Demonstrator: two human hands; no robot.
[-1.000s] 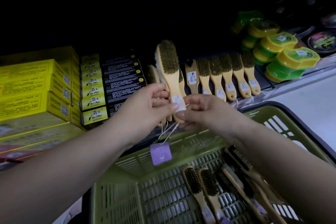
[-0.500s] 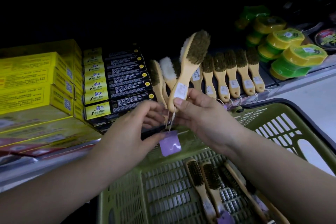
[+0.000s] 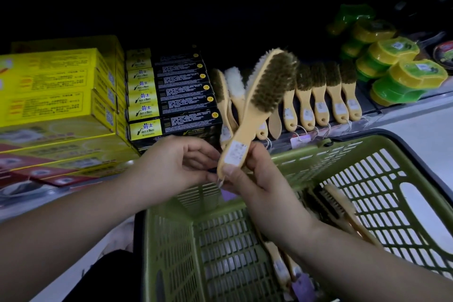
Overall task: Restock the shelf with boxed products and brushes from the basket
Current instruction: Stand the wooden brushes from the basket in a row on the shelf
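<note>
While right hand grips tilted brush by handle | left hand curled beside, hold unclear

Boxes left of shelf brushes; basket in front.

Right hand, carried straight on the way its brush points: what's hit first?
Likely the row of shelf brushes right behind the held brush; right hand grips its handle. Depth is unclear, so the gap can't be judged.
</note>
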